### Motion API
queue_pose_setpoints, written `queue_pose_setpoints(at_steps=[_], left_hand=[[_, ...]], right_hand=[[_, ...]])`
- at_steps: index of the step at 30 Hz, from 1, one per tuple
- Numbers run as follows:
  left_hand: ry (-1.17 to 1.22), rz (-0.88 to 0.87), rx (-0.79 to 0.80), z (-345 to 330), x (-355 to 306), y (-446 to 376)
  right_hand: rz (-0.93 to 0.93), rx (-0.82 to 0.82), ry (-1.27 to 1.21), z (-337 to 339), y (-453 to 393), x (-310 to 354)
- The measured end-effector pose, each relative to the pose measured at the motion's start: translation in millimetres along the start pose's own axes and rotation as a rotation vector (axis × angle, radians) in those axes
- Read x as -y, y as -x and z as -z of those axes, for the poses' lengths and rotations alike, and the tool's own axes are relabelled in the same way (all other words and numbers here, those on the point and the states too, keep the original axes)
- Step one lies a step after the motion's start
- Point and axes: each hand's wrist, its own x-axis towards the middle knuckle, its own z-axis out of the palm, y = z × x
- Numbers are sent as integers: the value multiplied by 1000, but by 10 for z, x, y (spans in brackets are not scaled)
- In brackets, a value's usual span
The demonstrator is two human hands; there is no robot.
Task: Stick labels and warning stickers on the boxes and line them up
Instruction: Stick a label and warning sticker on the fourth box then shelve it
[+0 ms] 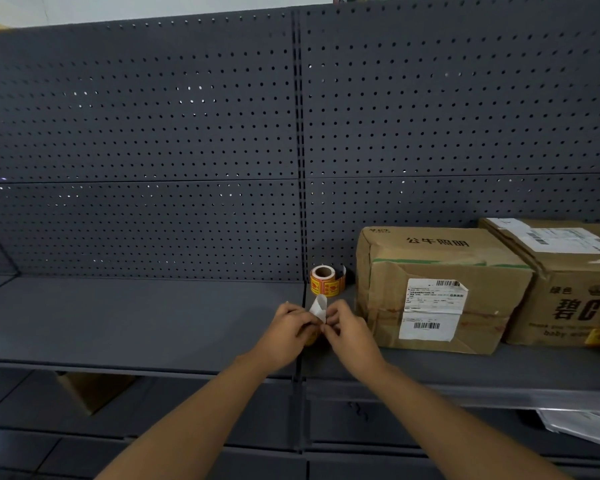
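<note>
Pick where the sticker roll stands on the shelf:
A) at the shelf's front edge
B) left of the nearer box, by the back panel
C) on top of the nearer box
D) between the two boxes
B: the sticker roll stands on the shelf just left of the nearer box, close to the back panel, beyond both hands.

Right box (568,285) cut by edge

Dark grey pegboard (136,133) dotted with a regular grid of small holes; dark grey shelf (136,317). Sticker roll (326,281) at 12 o'clock of the hands: yellow-orange with red marks, brown core. Boxes at 3 o'clock: brown box (440,289) with green stripe, black lettering, white barcode labels; second brown box (568,289) with black lettering, yellow sticker.
</note>
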Motion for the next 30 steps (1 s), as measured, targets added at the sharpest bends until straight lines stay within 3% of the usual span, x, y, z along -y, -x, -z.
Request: queue_pose_setpoints(at_steps=[5, 30], left_hand=[[62, 85, -4, 10, -33, -14], [-40, -16, -70, -30, 131, -111]], right_hand=[[13, -15, -10, -34, 6, -4], [-31, -131, -70, -121, -45, -63]])
